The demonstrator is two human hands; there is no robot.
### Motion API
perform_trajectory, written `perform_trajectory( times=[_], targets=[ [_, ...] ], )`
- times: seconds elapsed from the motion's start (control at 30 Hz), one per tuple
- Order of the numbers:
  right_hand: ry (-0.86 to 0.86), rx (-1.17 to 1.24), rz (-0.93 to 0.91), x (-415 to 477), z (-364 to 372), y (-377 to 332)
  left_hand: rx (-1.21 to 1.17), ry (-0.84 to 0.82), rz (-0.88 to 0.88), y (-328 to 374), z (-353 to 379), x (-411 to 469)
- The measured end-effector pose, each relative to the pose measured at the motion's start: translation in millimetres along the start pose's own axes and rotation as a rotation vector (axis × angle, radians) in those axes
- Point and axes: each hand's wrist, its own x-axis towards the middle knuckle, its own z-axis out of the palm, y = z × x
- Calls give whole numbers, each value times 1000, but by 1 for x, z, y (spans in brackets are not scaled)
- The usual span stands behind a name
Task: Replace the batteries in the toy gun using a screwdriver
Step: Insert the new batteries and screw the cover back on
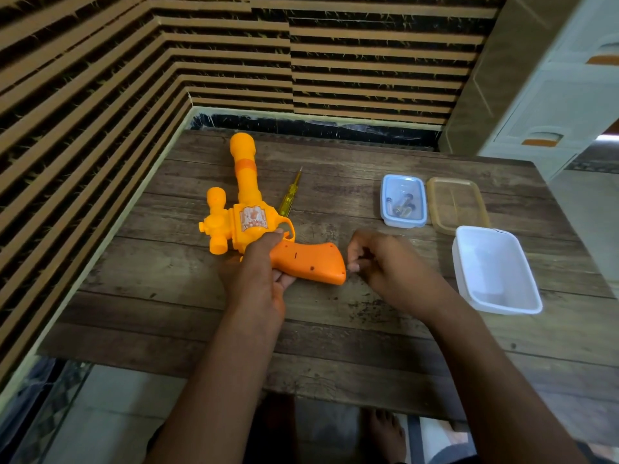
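Two bare forearms reach up from the bottom edge over a pale tiled floor, where one bare foot (385, 430) shows under the worktop (167, 313), a dark surface with a scuffed wood-plank pattern. It stands in a corner, with walls striped in brown and black bands behind and to the left. A white drawer unit (566, 105) with orange handles stands to the right. One orange and yellow toy gun (248, 209) lies flat on the worktop, barrel pointing toward the back wall and grip toward the right. The left hand (258, 276) holds the gun where the grip joins the body, fingers wrapped under it. The right hand (385, 262) sits just beside the butt of the grip with its fingers curled; I cannot tell whether it pinches anything. One yellow screwdriver (290, 195) lies just right of the barrel. Three plastic pieces sit farther right: a small clear box (403, 223) holding batteries (402, 207) too blurred to count, an amber lid (457, 209) touching it, and a white tub (492, 272) nearer the camera.
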Motion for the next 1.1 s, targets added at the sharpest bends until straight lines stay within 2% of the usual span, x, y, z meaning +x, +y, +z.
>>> perform_trajectory(
  times=[0.1,0.33,0.67,0.8,1.0,1.1],
  targets=[
    [149,99,-32,0,0,-1,25,4,14,-2,1,1],
    [262,144,-175,1,5,-15,33,-8,38,-4,1,-1],
    [117,107,-215,8,18,-22,47,-23,50,-6,0,0],
    [114,67,-221,11,21,-22,41,-33,61,-6,0,-3],
    [119,-114,-283,14,27,-25,44,-28,89,-5,0,-6],
    [141,-94,-255,14,28,-28,40,-20,87,-4,1,-7]
  ],
)
